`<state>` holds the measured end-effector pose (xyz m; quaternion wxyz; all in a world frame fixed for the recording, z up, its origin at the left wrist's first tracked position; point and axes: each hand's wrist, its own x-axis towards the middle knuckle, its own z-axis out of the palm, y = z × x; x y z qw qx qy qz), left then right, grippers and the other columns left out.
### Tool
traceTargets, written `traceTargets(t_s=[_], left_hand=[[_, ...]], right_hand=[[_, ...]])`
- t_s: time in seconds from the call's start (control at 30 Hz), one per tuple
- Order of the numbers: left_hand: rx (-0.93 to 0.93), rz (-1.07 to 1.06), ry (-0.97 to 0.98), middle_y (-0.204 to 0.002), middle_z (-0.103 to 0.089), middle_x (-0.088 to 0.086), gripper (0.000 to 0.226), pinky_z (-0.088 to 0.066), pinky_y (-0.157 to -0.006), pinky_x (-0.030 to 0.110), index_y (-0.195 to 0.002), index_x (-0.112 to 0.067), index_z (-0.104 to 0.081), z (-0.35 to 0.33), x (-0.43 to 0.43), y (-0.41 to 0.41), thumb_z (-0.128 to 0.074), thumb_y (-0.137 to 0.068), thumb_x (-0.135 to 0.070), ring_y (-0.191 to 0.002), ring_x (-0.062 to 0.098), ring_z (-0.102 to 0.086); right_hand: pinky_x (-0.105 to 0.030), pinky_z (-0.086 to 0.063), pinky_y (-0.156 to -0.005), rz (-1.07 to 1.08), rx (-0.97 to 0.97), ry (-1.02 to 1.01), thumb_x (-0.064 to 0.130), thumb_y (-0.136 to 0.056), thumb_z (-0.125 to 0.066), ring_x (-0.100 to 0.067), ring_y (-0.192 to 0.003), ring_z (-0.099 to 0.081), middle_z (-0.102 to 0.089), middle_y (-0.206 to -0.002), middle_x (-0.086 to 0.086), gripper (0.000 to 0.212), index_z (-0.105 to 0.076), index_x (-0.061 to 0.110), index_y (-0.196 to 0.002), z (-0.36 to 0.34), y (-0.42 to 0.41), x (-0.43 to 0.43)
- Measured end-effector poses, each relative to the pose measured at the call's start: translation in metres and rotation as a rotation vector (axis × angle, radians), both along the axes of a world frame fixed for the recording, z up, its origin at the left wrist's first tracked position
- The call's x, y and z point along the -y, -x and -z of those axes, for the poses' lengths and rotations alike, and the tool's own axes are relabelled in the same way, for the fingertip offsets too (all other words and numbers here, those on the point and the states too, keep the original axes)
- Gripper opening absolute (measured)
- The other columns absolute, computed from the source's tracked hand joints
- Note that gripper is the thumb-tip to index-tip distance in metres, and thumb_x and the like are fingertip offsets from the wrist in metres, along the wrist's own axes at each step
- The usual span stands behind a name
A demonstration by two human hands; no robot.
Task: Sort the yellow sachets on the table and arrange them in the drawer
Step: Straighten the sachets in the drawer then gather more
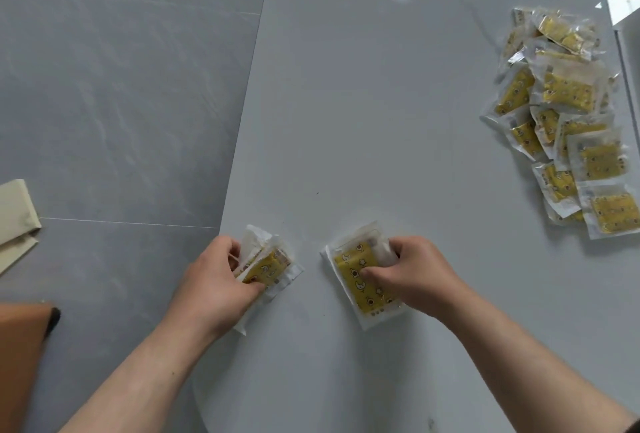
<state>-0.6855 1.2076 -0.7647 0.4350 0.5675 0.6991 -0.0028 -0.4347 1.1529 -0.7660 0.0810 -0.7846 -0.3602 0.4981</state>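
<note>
We judge the yellow sachets (602,160) light, thin and slick in their clear wrappers, so a bundle could fan out. It seems best to clamp across the flat yellow middle, not the floppy sealed margins. Our left hand (211,280) pinches a small bundle (273,263), thumb on its face, fingers curled behind. Our right hand (412,273) grips a second stack (356,280), thumb pressed on top, fingers hooked over the far edge. Its yellow panel is printed with moons and stars. The loose pile (561,93) lies well beyond the right grip, farther up the table (346,103).
</note>
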Motion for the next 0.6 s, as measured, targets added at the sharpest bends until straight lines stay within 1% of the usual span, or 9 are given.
traceTargets(t_s=[0.07,0.17,0.27,0.37,0.4,0.43,0.5,0.53,0.6], left_hand=[[-0.060,0.059,-0.009,-0.078,-0.053,-0.007,0.036,-0.044,-0.065,0.034,-0.088,-0.028,-0.045,-0.002,0.001,0.001,-0.076,-0.070,-0.022,-0.077,0.022,-0.056],[-0.211,0.236,-0.073,-0.078,-0.052,-0.003,0.032,-0.036,-0.058,0.034,-0.080,-0.020,-0.036,-0.011,0.004,-0.002,-0.066,-0.079,-0.030,-0.078,0.027,-0.053],[-0.219,0.241,-0.056,-0.080,-0.055,-0.001,0.035,-0.038,-0.060,0.034,-0.080,-0.020,-0.035,-0.017,0.006,-0.002,-0.068,-0.076,-0.030,-0.081,0.029,-0.056],[-0.051,0.032,0.057,-0.082,-0.061,-0.001,0.045,-0.050,-0.065,0.035,-0.093,-0.027,-0.046,-0.021,0.008,0.004,-0.079,-0.061,-0.026,-0.079,0.023,-0.062],[0.029,-0.051,0.092,-0.085,-0.065,0.001,0.049,-0.054,-0.068,0.036,-0.098,-0.024,-0.052,-0.026,0.009,0.006,-0.082,-0.058,-0.023,-0.079,0.024,-0.065],[0.111,-0.130,0.128,-0.085,-0.068,0.005,0.046,-0.057,-0.069,0.039,-0.098,-0.017,-0.059,-0.032,0.009,0.008,-0.084,-0.059,-0.016,-0.079,0.026,-0.067],[0.259,-0.258,0.220,-0.079,-0.072,0.011,0.029,-0.059,-0.065,0.038,-0.089,-0.004,-0.066,-0.046,0.009,0.015,-0.083,-0.066,0.001,-0.072,0.027,-0.070],[0.329,-0.317,0.279,-0.078,-0.074,0.012,0.026,-0.058,-0.062,0.036,-0.089,-0.002,-0.067,-0.053,0.010,0.019,-0.080,-0.068,0.005,-0.070,0.026,-0.071],[0.465,-0.416,0.373,-0.083,-0.075,0.015,0.029,-0.056,-0.065,0.035,-0.097,0.001,-0.066,-0.076,0.013,0.028,-0.076,-0.071,0.007,-0.074,0.028,-0.073]], right_hand=[[-0.039,-0.062,-0.064,0.107,-0.058,-0.012,0.019,-0.075,-0.079,-0.016,-0.066,-0.073,-0.075,-0.073,-0.003,0.009,-0.073,0.012,-0.076,0.000,0.007,0.008],[-0.034,-0.062,-0.062,0.263,-0.118,-0.035,0.014,-0.077,-0.078,-0.016,-0.067,-0.074,-0.075,-0.070,-0.001,0.006,-0.073,0.014,-0.074,-0.004,0.024,0.018],[-0.033,-0.061,-0.062,0.453,-0.246,-0.039,0.008,-0.078,-0.078,-0.017,-0.068,-0.075,-0.077,-0.073,-0.003,0.005,-0.075,0.012,-0.079,-0.009,0.044,0.024],[-0.034,-0.061,-0.061,0.571,-0.338,-0.055,0.008,-0.078,-0.078,-0.019,-0.068,-0.075,-0.077,-0.074,-0.003,0.007,-0.074,0.012,-0.082,-0.019,0.059,0.026],[-0.034,-0.060,-0.060,0.592,-0.361,-0.062,0.009,-0.079,-0.078,-0.019,-0.068,-0.075,-0.077,-0.074,-0.003,0.007,-0.074,0.013,-0.082,-0.026,0.062,0.025],[-0.035,-0.061,-0.061,0.609,-0.380,-0.068,0.009,-0.079,-0.078,-0.019,-0.069,-0.075,-0.077,-0.076,-0.003,0.007,-0.074,0.013,-0.083,-0.035,0.065,0.024],[-0.040,-0.062,-0.066,0.641,-0.413,-0.081,0.009,-0.079,-0.078,-0.022,-0.073,-0.075,-0.078,-0.080,-0.006,0.010,-0.074,0.011,-0.088,-0.054,0.068,0.023],[-0.044,-0.062,-0.069,0.655,-0.432,-0.084,0.008,-0.079,-0.077,-0.024,-0.075,-0.075,-0.078,-0.082,-0.008,0.012,-0.074,0.009,-0.091,-0.065,0.069,0.023],[-0.050,-0.061,-0.071,0.679,-0.477,-0.094,0.006,-0.079,-0.076,-0.029,-0.078,-0.075,-0.077,-0.086,-0.013,0.013,-0.073,0.007,-0.092,-0.092,0.071,0.024]])
